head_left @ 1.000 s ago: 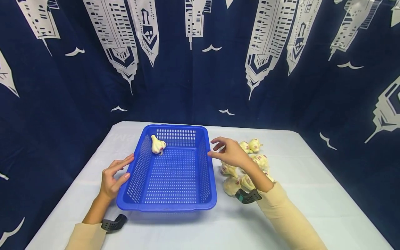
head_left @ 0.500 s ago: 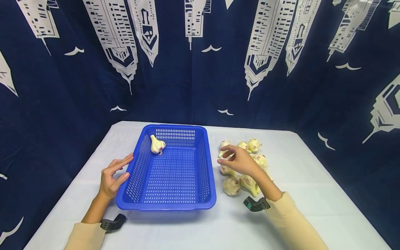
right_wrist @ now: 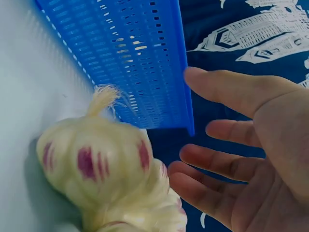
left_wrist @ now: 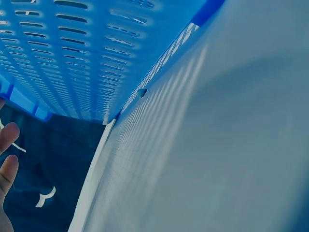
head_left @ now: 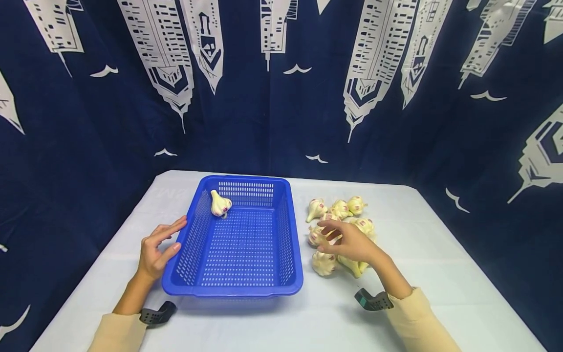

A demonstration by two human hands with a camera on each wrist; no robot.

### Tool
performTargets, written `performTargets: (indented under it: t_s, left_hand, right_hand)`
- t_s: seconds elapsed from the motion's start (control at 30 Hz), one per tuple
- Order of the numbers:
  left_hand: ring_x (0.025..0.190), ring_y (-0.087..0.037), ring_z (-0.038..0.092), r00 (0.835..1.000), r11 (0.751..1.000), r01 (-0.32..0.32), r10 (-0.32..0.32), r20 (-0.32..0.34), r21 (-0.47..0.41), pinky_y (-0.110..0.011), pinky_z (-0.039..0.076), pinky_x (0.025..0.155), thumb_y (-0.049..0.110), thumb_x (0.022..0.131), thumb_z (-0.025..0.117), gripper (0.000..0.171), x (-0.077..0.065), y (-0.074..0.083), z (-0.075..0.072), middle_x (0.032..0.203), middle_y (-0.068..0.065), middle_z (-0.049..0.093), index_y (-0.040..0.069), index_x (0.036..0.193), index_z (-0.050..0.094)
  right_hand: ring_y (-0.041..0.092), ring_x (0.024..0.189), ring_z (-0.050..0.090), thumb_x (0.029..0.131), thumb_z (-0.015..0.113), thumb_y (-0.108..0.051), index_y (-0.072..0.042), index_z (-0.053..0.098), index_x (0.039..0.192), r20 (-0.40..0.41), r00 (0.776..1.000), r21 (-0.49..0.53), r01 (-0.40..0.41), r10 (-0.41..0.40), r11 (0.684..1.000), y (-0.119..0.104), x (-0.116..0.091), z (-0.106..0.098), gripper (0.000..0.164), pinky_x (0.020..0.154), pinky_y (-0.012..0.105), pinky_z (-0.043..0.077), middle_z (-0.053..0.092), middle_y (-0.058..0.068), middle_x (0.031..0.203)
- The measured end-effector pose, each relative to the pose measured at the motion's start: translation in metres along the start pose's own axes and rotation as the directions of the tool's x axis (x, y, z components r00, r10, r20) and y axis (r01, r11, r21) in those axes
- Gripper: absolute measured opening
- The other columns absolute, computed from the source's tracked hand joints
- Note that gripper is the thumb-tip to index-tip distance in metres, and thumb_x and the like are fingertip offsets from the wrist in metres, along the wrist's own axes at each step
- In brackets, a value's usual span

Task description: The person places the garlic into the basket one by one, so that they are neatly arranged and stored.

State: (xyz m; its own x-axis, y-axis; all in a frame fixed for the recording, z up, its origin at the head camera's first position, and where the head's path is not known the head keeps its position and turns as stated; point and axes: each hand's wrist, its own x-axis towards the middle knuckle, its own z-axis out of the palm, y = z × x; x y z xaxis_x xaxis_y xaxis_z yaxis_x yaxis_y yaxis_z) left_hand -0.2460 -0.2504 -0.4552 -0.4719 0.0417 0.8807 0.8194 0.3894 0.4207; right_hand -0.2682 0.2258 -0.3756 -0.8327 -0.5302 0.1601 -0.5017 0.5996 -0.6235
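Note:
A blue perforated plastic basket (head_left: 237,292) stands on the table, one garlic bulb (head_left: 220,204) lying in its far left corner. My left hand (head_left: 155,252) rests its straight fingers against the basket's left rim. To the right of the basket lies a group of garlic bulbs (head_left: 324,263), white with purple streaks. My right hand (head_left: 349,240) hovers over them, fingers loosely bent with nothing between them, and hides some of the bulbs. In the right wrist view a large garlic bulb (right_wrist: 94,162) sits beside the spread fingers (right_wrist: 217,164), apart from them.
A white cloth covers the table (head_left: 422,274). Behind it hangs a dark blue curtain (head_left: 264,122) printed with white buildings. Each wrist wears a black strap (head_left: 374,299). The basket's side wall (left_wrist: 63,53) fills the upper left of the left wrist view.
My right hand has moved from the basket's right rim rightward and toward me, over the garlic, uncovering bulbs at the back. My left hand and the basket stay nearly still.

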Motion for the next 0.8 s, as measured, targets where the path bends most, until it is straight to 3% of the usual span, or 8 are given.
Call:
performTargets:
  t_s: [0.13, 0.37, 0.8]
  left_hand:
    - [0.092, -0.012, 0.061, 1.0, 1.0, 0.003, -0.003, -0.004, -0.004, -0.022, 0.038, 0.073, 0.0, 0.064, 0.057, 0.05, 0.001, -0.001, 0.0, 0.12, -0.024, 0.065, -0.014, 0.111, 0.068]
    - [0.09, -0.016, 0.061, 1.0, 1.0, 0.004, -0.004, -0.005, 0.0, -0.022, 0.037, 0.072, 0.0, 0.064, 0.057, 0.051, -0.001, -0.002, 0.0, 0.12, -0.023, 0.065, -0.015, 0.111, 0.067]
    - [0.09, -0.011, 0.06, 1.0, 1.0, 0.018, -0.018, -0.004, 0.007, -0.023, 0.037, 0.072, 0.001, 0.065, 0.056, 0.05, -0.002, -0.003, 0.0, 0.12, -0.023, 0.065, -0.014, 0.111, 0.068]
  right_hand:
    - [0.035, 0.101, 0.064, 0.078, 0.082, -0.014, 0.006, 0.056, 0.13, 0.043, 0.998, 0.0, 0.037, -0.037, 0.999, 0.003, -0.008, 0.002, 0.062, 0.08, 0.039, 0.055, 0.065, 0.021, 0.114]
    - [0.033, 0.1, 0.063, 0.069, 0.086, -0.002, 0.008, 0.055, 0.131, 0.067, 0.997, -0.006, 0.043, -0.042, 0.999, 0.01, -0.014, 0.006, 0.07, 0.081, 0.037, 0.054, 0.064, 0.021, 0.113]
    - [0.029, 0.101, 0.061, 0.067, 0.086, 0.0, 0.006, 0.055, 0.134, 0.138, 0.99, -0.031, 0.045, -0.04, 0.999, 0.016, -0.016, 0.014, 0.074, 0.084, 0.038, 0.054, 0.063, 0.018, 0.115]
